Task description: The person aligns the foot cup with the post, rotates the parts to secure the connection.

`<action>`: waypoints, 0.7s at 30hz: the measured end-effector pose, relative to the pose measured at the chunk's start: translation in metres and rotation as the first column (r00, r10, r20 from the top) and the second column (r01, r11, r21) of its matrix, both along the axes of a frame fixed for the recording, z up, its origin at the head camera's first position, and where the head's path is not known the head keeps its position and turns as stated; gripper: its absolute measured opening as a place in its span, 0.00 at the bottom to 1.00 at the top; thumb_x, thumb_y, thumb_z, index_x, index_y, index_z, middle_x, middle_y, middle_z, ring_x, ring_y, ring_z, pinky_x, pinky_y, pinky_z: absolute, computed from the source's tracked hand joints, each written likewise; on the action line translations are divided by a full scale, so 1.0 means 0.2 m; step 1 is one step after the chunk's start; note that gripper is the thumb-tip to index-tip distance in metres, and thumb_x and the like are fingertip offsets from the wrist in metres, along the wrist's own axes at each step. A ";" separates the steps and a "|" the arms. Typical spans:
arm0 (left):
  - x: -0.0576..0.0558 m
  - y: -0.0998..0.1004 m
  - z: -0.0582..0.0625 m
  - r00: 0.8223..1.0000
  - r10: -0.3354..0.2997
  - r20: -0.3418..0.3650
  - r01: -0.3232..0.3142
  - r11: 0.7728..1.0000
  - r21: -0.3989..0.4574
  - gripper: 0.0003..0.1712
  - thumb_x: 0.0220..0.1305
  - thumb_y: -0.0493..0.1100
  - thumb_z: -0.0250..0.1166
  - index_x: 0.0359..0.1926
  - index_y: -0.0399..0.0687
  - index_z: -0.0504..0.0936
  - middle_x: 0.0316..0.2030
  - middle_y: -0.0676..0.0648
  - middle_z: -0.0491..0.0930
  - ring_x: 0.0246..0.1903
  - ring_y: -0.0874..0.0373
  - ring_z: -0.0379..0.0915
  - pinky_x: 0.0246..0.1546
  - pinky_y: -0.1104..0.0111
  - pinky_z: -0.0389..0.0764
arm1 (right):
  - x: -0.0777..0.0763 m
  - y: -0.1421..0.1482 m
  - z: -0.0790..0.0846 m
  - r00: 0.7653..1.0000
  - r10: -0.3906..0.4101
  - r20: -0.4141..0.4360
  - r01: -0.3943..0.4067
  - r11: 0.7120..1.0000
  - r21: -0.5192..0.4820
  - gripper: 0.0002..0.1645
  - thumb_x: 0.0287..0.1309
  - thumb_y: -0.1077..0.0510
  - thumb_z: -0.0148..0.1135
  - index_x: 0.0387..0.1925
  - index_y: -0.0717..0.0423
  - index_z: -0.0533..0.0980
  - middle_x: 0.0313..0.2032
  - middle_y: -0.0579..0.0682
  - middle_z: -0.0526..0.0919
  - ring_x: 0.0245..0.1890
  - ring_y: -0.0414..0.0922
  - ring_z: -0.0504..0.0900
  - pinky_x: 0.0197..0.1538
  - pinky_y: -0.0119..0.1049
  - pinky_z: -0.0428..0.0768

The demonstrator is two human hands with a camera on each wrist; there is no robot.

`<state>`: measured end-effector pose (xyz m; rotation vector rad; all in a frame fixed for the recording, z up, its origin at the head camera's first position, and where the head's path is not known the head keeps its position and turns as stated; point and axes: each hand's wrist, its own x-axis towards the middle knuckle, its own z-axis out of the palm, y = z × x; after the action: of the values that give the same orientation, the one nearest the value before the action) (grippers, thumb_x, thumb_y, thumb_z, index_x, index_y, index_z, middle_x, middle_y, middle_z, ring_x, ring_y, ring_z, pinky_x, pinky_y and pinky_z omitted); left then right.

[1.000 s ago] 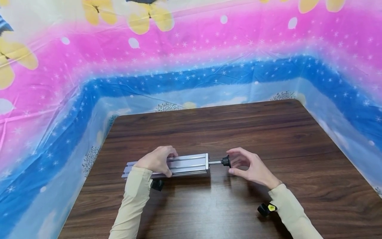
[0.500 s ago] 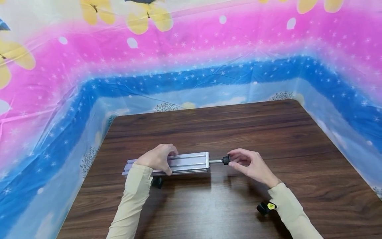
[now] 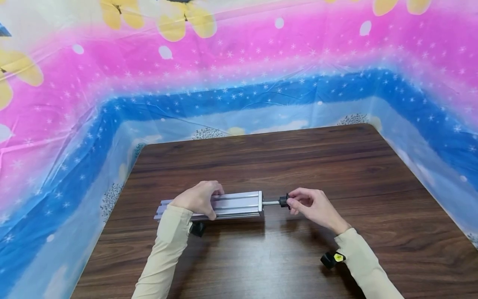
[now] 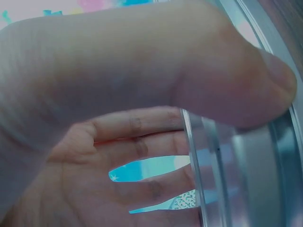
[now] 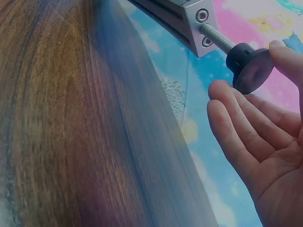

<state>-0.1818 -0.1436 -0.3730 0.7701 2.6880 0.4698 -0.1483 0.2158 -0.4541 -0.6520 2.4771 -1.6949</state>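
Dark wood-grain surface [image 3: 336,166]; pink and blue patterned cloth [image 3: 231,79] behind its far edge. Cream sleeves [image 3: 158,253] come in from the near side, a black block [image 3: 197,228] by the left one, a second black block [image 3: 328,260] with a yellow patch by the right. My left grip [image 3: 196,199] and its sleeve hide part of the aluminium profile [image 3: 237,203], which is over the near half of the surface; whether it touches the wood, I cannot tell.

Long axis: left to right, roughly along the far edge. End plate [image 3: 259,202] faces right; threaded rod [image 3: 271,202] juts from it, black foot [image 3: 283,202] at its tip. Left grip clasps the profile, thumb on the near side, fingers beyond. Right grip [image 3: 315,207] pinches the black foot.

Right wrist view adds socket-head screws [image 5: 202,15] in the end plate, the rod's thread, the foot's flared disc with my thumb at its edge. Left wrist view: thumb across grooved metal, cloth showing between my fingers.
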 end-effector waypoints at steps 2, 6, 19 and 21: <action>0.01 0.00 0.00 1.000 0.003 0.002 -0.003 1.000 0.001 0.33 0.36 0.33 0.81 0.49 0.41 0.81 0.45 0.46 0.80 0.43 0.54 0.74 0.48 0.59 0.79 | 0.00 0.01 0.00 1.000 0.009 -0.003 -0.009 1.000 0.009 0.16 0.68 0.56 0.64 0.51 0.62 0.79 0.36 0.58 0.88 0.32 0.55 0.88 0.40 0.46 0.86; 0.01 0.00 0.00 1.000 0.005 0.004 -0.005 1.000 0.005 0.33 0.36 0.33 0.81 0.49 0.41 0.81 0.46 0.45 0.80 0.43 0.54 0.74 0.49 0.58 0.79 | 0.01 0.01 0.00 0.998 0.037 -0.049 -0.037 0.999 0.005 0.27 0.63 0.57 0.69 0.62 0.53 0.75 0.50 0.56 0.85 0.42 0.46 0.88 0.46 0.40 0.86; -0.01 -0.02 0.03 1.000 0.008 0.010 -0.008 1.000 -0.001 0.32 0.38 0.34 0.80 0.49 0.40 0.81 0.46 0.45 0.80 0.44 0.53 0.74 0.49 0.57 0.79 | 0.00 -0.01 0.03 0.990 0.000 -0.139 0.002 1.000 0.020 0.19 0.63 0.59 0.69 0.55 0.54 0.80 0.40 0.47 0.88 0.38 0.43 0.88 0.43 0.33 0.85; -0.01 -0.02 0.03 1.000 0.007 0.006 -0.007 1.000 0.002 0.32 0.38 0.34 0.80 0.50 0.40 0.81 0.46 0.45 0.80 0.44 0.53 0.74 0.49 0.57 0.79 | 0.00 -0.01 0.04 0.994 -0.006 -0.110 0.009 1.000 0.028 0.17 0.65 0.57 0.67 0.54 0.55 0.80 0.39 0.48 0.88 0.37 0.47 0.88 0.42 0.33 0.85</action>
<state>-0.1840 -0.1475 -0.3660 0.7592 2.6862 0.4756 -0.1491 0.2135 -0.4468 -0.7536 2.5749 -1.6656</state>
